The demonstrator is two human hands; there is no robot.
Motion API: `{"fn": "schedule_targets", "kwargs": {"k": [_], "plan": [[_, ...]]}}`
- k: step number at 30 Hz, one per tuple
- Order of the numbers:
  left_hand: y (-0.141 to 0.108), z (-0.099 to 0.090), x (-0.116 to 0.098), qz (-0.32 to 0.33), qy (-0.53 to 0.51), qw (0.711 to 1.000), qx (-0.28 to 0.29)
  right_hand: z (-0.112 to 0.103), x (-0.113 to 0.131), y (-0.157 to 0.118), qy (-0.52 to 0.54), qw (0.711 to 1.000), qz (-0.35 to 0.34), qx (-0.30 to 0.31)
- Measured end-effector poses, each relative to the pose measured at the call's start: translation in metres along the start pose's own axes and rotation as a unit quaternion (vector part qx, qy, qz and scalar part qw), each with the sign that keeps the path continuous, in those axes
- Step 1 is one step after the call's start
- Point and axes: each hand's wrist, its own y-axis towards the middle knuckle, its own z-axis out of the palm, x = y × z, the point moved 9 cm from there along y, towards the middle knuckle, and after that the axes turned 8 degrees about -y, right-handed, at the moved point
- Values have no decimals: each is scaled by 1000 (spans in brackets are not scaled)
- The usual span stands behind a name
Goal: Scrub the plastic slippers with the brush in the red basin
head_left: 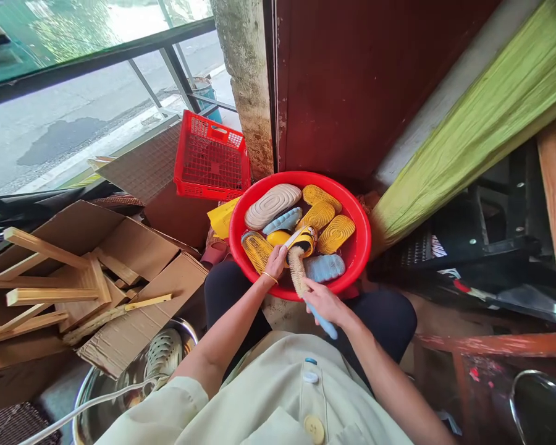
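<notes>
Over the near part of a round red basin (364,247), my left hand (275,259) grips a yellow slipper (306,240) with a pale sole edge. My right hand (323,301) is closed round a brush (298,270) with cream bristles and a light blue handle; the bristles reach into the slipper's opening. Around them in the basin lie a large cream slipper (273,206), a light blue one (282,221) and several yellow ones, soles up. A blue-grey slipper (325,268) rests right of the brush.
Behind the basin to the left stands a red crate (213,157). Cardboard (152,315) and a wooden stool (78,290) are on the left, above a metal basin (81,395) holding a grey shoe (164,355). A green cloth (472,136) hangs at right.
</notes>
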Motion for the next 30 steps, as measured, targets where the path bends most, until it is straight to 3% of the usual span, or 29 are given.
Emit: {"fn": "schedule_targets", "kwargs": {"k": [3, 6, 8, 10, 12, 13, 16, 18, 20, 23, 26, 28, 30], "plan": [[-2, 0, 1, -11, 10, 1000, 0, -20, 2, 6, 6, 999, 12, -44], [-2, -10, -1, -25, 37, 999, -30, -16, 6, -1, 20, 999, -13, 28], [0, -23, -16, 3, 77, 994, -78, -25, 2, -13, 27, 998, -31, 39], [4, -29, -42, 69, 126, 982, -125, -51, -7, -24, 71, 996, -39, -21], [13, -10, -70, 138, 153, 972, -113, -83, -16, -32, 136, 985, -57, -92], [20, 13, -79, 160, 149, 973, -66, -96, -20, -33, 166, 976, -69, -119], [38, 106, -83, 147, 173, 965, 130, -127, -31, -31, 213, 955, -80, -192], [49, 149, -80, 130, 193, 962, 142, -136, -39, -28, 224, 945, -74, -227], [60, 177, -64, 71, 277, 949, 130, -136, -45, -24, 230, 942, -73, -235], [72, 193, -44, 8, 355, 927, 121, -128, -58, -21, 222, 948, -65, -218], [80, 191, -35, -16, 355, 926, 125, -123, -71, -22, 215, 953, -55, -207], [85, 183, -36, -31, 277, 953, 119, -123, -76, -24, 228, 948, -57, -215], [90, 172, -43, -36, 132, 986, 90, -123, -78, -25, 241, 942, -60, -227]]}}
